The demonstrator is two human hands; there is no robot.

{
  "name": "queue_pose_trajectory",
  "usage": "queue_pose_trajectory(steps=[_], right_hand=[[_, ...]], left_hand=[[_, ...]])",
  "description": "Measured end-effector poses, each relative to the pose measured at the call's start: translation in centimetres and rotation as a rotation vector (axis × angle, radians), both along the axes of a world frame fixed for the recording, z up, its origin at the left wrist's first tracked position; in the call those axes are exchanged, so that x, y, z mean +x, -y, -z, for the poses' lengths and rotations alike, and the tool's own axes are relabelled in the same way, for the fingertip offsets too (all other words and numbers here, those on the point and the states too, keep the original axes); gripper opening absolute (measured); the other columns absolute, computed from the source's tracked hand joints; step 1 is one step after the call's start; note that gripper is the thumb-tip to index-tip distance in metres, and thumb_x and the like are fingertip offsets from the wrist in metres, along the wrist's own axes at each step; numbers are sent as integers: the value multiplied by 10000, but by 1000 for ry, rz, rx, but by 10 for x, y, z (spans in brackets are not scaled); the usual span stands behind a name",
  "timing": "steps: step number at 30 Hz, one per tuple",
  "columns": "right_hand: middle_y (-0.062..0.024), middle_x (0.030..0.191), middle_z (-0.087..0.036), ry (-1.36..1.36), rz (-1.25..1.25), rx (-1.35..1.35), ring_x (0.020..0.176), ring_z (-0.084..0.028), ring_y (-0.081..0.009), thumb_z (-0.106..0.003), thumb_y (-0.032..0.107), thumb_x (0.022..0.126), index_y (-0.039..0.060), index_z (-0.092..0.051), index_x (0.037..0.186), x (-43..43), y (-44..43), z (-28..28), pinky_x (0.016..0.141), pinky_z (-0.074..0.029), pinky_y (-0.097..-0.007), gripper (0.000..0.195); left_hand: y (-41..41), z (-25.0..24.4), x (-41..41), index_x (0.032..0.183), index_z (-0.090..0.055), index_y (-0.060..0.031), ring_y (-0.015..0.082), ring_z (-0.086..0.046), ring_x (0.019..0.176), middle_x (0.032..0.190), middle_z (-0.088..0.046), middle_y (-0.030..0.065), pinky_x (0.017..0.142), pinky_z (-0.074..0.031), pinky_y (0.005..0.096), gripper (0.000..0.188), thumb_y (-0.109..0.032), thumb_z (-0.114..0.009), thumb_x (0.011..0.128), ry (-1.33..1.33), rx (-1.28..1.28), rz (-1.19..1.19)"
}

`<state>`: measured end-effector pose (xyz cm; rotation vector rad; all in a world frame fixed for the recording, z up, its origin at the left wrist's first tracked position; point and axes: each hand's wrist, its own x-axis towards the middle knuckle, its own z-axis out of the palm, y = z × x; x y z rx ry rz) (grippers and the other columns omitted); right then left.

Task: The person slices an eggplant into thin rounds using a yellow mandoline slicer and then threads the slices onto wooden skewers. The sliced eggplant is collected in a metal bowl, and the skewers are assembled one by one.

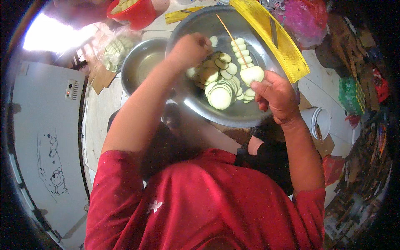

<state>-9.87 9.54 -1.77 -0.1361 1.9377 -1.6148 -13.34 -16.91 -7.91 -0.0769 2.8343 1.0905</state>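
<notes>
My right hand (276, 95) pinches a pale green vegetable slice (252, 75) at the right side of a large metal basin (193, 107). A thin wooden skewer (225, 26) slants up and left from that slice. Just behind the skewer, several rounded pale pieces (245, 59) form a row; whether they are threaded is unclear. My left hand (193, 48), blurred and curled, hovers over the basin's left part. A small slice (213, 41) shows beside its fingertips, and I cannot tell whether it is held. Overlapping round slices (219, 97) lie in the basin.
A yellow slicer board (275, 40) rests across the basin's right rim. A smaller metal bowl (147, 62) stands to the left. Around them are a red container (134, 15), a white bucket (318, 123), plastic bags (304, 22) and a white chest-like appliance (47, 140).
</notes>
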Motion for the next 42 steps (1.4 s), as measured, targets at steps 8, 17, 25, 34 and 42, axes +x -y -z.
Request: queue_pose_trajectory(steps=[8, 17, 25, 34, 42], right_hand=[[6, 648, -566, 31, 1, -14, 501, -485, -53, -662, 217, 855, 52, -635, 1002, 1, -9, 5, 442, -386, -200, 223], [-1, 704, -582, -3, -116, 20, 544, -516, -60, -669, 204, 836, 19, -629, 1013, 10, -5, -5, 459, -422, -216, 260], [-6, 730, -590, 45, -186, 5, 558, -525, -61, -679, 187, 826, 0, -627, 996, 11, -5, -1, 458, -424, -207, 258], [-16, 765, -611, 42, -186, 11, 569, -530, -61, -685, 181, 827, -5, -629, 1000, 11, -5, 3, 459, -427, -206, 260], [-8, 779, -624, 32, -155, 8, 578, -525, -55, -673, 161, 838, 8, -630, 1024, 12, -6, 1, 460, -417, -200, 245]], left_hand=[[-29, 16, 13, 968, -688, -98, 349, -651, 889, 929, -684, 160, 804, -523, 414, 364, -372, -673, 729, 205, -471, 171], [-1, -16, 1, 957, -619, -46, 202, -648, 768, 827, -641, 65, 675, -538, 314, 184, -122, -617, 789, 195, 687, -254], [26, -28, -5, 1052, -537, -3, 230, -638, 837, 944, -621, 112, 644, -582, 327, 221, -101, -600, 864, -94, 1438, -642], [32, -41, -3, 984, -541, -24, 209, -637, 825, 890, -612, 84, 611, -571, 324, 173, -90, -626, 849, -219, 1449, -669], [25, -38, 1, 961, -594, -31, 236, -638, 877, 918, -636, 90, 775, -540, 398, 158, -127, -607, 836, -315, 1204, -455]])
